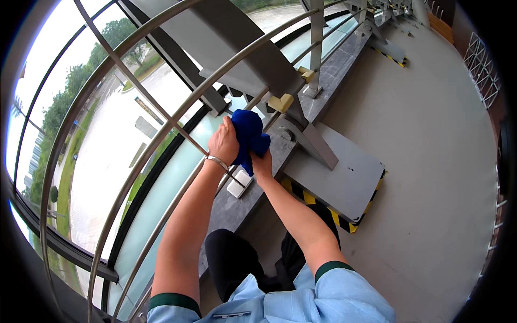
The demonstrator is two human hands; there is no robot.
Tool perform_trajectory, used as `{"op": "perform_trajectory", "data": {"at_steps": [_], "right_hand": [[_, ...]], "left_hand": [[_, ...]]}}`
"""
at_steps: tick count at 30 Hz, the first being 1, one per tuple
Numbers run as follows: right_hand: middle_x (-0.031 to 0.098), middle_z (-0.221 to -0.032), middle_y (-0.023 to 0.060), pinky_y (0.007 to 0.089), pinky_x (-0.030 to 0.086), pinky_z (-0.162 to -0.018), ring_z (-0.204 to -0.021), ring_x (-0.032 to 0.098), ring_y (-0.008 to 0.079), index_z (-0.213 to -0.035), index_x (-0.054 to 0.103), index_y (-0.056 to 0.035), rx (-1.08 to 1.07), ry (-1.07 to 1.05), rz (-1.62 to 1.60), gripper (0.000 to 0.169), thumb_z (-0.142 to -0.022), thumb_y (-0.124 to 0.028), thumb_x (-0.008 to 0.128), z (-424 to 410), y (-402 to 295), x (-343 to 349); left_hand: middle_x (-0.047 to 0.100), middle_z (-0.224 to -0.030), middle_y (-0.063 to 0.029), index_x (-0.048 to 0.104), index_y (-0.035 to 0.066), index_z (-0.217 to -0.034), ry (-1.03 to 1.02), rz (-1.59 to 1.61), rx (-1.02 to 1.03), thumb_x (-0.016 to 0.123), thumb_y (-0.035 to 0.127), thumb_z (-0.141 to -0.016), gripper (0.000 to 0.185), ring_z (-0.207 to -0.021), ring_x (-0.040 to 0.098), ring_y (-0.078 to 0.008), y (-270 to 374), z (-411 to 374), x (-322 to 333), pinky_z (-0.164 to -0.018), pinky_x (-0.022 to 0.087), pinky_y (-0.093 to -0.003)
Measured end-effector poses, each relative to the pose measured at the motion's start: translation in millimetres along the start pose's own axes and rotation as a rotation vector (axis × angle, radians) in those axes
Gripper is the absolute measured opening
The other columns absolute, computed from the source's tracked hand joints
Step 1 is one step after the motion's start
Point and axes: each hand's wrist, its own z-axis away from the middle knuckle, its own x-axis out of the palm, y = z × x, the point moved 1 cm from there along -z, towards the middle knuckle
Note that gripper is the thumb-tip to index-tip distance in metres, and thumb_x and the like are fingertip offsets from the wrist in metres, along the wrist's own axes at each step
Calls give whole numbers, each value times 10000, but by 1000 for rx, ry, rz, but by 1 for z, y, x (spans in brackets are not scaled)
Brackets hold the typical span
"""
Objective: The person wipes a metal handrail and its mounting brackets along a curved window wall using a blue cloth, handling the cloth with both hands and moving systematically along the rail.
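A blue cloth [249, 135] is bunched between my two hands, beside the metal railing [190, 101]. My left hand [224, 141], with a metal bracelet at its wrist, grips the cloth from the left side. From below and to the right, my right hand [261, 163] holds its lower part; some fingers are hidden by the fabric. The cloth covers part of a lower rail, so whether it touches the rail cannot be told. Just below my hands, a white box-like fitting [240, 183] sits on the grey stone ledge [258, 189].
Right of my hands, a steel brace [313, 145] stands on a grey base plate [343, 173] edged with black-and-yellow tape [343, 222]. Tan corner pads [281, 103] cover the rail ends. Large windows lie beyond the railing; grey floor [420, 161] extends at the right.
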Motion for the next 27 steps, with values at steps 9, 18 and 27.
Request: {"op": "perform_trajectory", "data": {"at_steps": [9, 18, 27], "right_hand": [[500, -1414, 124, 396, 412, -1082, -1258, 521, 280, -1416, 393, -61, 98, 188, -280, 640, -867, -167, 705, -24, 72, 27], [537, -1308, 286, 493, 438, -1045, -1178, 556, 445, -1399, 264, 6, 238, 444, 417, 887, -759, -314, 790, -130, 30, 8], [560, -1288, 220, 411, 413, -1039, -1183, 561, 350, -1380, 395, 35, -335, 99, 365, 662, -835, -153, 720, -36, 5, -11]], "left_hand": [[655, -908, -229, 512, -2, -1082, -87, 3, -112, 504, 128, -914, 213, -813, 667, -411, 19, -4, -15, -680, 529, -487], [665, -880, -195, 494, 33, -1029, -91, -13, -165, 550, 194, -953, 186, -784, 666, -409, 15, -2, -13, -668, 519, -506], [661, -831, -166, 519, 42, -957, -32, -85, -178, 534, 105, -919, 74, -741, 703, -336, 10, 0, -12, -595, 563, -400]]}}
